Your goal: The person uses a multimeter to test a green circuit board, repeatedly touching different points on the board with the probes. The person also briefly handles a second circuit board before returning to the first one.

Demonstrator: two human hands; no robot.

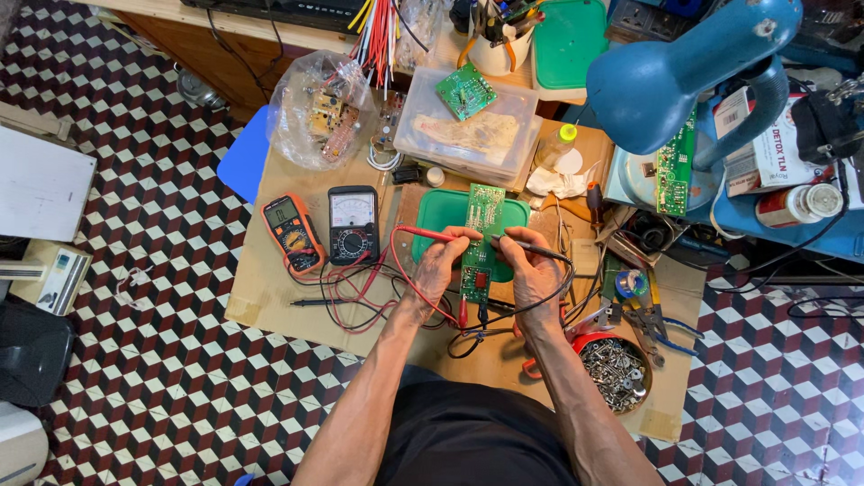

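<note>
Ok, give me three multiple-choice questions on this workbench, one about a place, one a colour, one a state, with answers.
1. Where is the long green circuit board?
A. on the green lid
B. inside the plastic bag
C. on the floor

2. Which probe does the left hand hold?
A. black
B. red
C. yellow

3. How does the right hand stand?
A. flat and empty
B. closed on the black probe
C. resting in the screw tin

Answers: A, the board lies over the green lid; B, red probe; B, fingers grip the black probe.
</note>
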